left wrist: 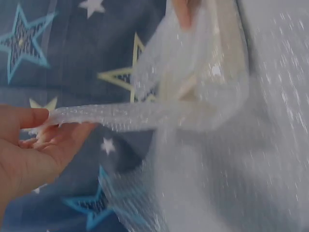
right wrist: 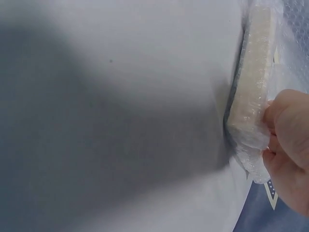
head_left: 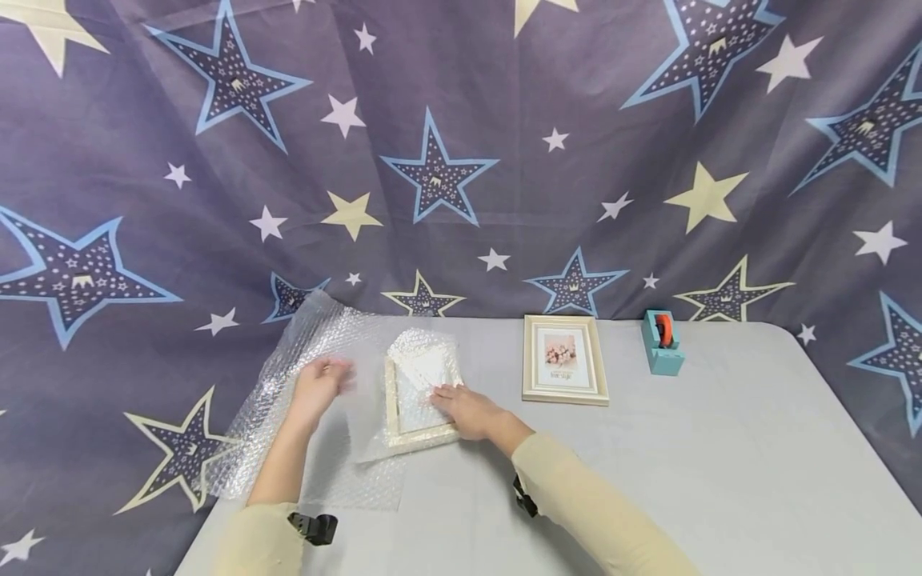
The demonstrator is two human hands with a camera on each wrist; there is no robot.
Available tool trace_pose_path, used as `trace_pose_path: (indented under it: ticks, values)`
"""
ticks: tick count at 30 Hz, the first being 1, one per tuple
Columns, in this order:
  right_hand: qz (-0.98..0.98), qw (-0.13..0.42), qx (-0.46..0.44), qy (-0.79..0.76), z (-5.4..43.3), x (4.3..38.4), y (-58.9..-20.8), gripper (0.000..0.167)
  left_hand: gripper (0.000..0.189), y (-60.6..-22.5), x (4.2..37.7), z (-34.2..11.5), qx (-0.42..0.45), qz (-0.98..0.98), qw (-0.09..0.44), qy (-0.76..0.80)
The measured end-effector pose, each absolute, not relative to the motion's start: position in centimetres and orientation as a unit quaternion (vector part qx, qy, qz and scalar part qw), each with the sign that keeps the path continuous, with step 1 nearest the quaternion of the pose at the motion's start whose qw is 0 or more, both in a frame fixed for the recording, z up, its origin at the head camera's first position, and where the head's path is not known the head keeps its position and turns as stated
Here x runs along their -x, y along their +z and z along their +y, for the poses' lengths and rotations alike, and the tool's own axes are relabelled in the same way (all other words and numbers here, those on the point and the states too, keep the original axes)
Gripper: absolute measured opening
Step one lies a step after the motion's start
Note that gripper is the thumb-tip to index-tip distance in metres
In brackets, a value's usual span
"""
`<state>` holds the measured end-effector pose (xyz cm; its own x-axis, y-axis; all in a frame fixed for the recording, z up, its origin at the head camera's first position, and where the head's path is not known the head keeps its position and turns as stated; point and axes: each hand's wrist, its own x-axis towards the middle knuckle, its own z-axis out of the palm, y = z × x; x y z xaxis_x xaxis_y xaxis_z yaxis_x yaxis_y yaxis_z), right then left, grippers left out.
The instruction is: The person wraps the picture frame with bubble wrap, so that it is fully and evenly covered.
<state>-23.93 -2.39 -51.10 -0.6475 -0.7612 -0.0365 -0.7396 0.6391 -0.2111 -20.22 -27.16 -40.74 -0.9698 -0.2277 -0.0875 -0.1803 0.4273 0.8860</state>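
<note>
A cream picture frame point(head_left: 392, 396) lies on the table, partly covered by clear bubble wrap point(head_left: 421, 344). My left hand point(head_left: 317, 392) is raised to the left of it. In the left wrist view its thumb and fingers pinch the edge of a lifted flap of bubble wrap point(left wrist: 111, 116) that stretches back to the frame. My right hand point(head_left: 464, 410) rests on the frame's right side, its fingers pressing wrap onto the top. The right wrist view shows the wrapped side point(right wrist: 253, 67) of the frame beside that hand; some fingertips are hidden there.
A second cream frame point(head_left: 529, 360) with a flower picture lies right of the wrapped one. Farther right stands a teal tape dispenser point(head_left: 664, 362) with an orange roll. More bubble wrap point(head_left: 245, 448) spreads over the table's left edge. A starry curtain point(head_left: 504, 200) hangs behind the table.
</note>
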Motion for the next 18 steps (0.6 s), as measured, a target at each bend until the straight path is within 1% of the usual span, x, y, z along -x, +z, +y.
trace_pose_path:
  ticks: [9, 14, 18]
  values:
    - [0.901, 0.069, 0.415, -0.106, -2.5, 23.9, -51.2, 0.058, 0.017, -42.2, 22.7, -22.3, -0.041, -0.888, 0.014, -0.458]
    - [0.901, 0.068, 0.415, -0.108, -2.4, 24.0, -51.2, 0.059, 0.012, -43.7, 23.8, -20.3, -0.018, -0.878, -0.016, -0.479]
    - [0.899, 0.061, 0.420, -0.104, -2.3, 24.0, -51.1, 0.060, 0.010, -44.9, 24.5, -19.4, -0.002, -0.886, -0.022, -0.464]
